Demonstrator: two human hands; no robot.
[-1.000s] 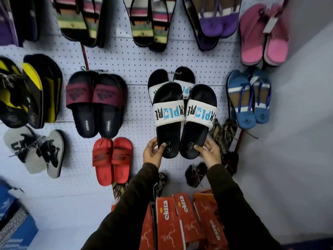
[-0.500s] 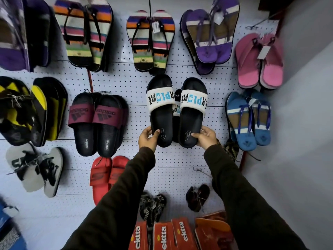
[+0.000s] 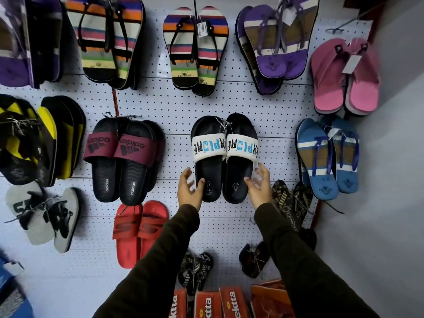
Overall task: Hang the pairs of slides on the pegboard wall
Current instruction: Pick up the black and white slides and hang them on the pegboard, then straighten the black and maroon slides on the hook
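Note:
A pair of black slides with white "EXPLORE" straps (image 3: 224,145) hangs toes up in the middle of the white pegboard wall (image 3: 179,106), tied together at the top. My left hand (image 3: 189,191) is at the left slide's heel, fingers spread, only the thumb touching the sole. My right hand (image 3: 259,189) is at the right slide's heel, thumb on the sole and fingers loose beside its outer edge. Neither hand closes around a slide.
Close on the left hang maroon-strapped black slides (image 3: 124,157), with red slides (image 3: 140,228) below them. Blue flip-flops (image 3: 325,157) and patterned sandals (image 3: 291,198) hang to the right, striped flip-flops (image 3: 195,49) above. Orange shoe boxes (image 3: 215,304) stand below my arms. A grey side wall (image 3: 390,180) closes the right.
The pair went up the board from waist-low to the middle row and now hangs there. Both hands have loosened from gripping the heels to spread fingers.

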